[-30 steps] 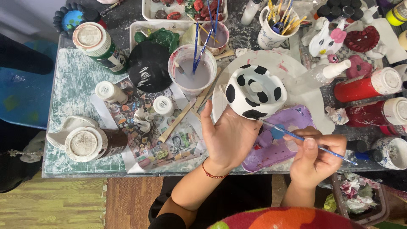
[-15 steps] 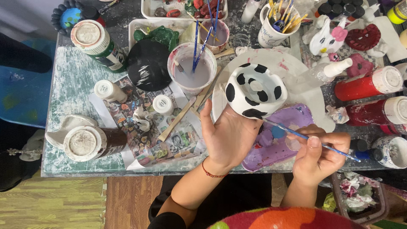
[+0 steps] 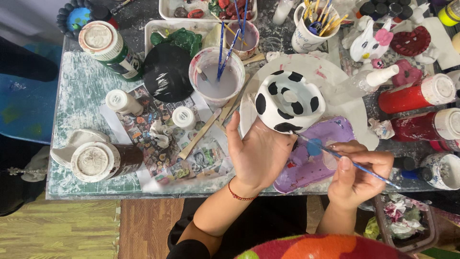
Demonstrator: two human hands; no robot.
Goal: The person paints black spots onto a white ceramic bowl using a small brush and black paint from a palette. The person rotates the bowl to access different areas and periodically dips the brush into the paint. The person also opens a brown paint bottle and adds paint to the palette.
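Left hand (image 3: 261,153) cups a white cup (image 3: 289,101) with black cow spots from below, fingers clamped around its lower side, mouth turned up toward the camera, above the worktop (image 3: 81,91). Right hand (image 3: 357,175) pinches a thin blue-handled brush (image 3: 347,160) between thumb and fingers. The brush's long axis runs from lower right up to upper left, and its tip meets the cup's lower rim at a black spot. The cup thus lies up and to the left of the right hand, while already seated in the left. Cup: glazed or painted ceramic, smooth, rounded, with a small knob inside. Beneath both: a purple palette (image 3: 316,158), glossy, smeared, carrying a blue dab. Just beyond: a tub (image 3: 218,76) of cloudy water holding brushes; red paint bottles (image 3: 417,98) lie right.
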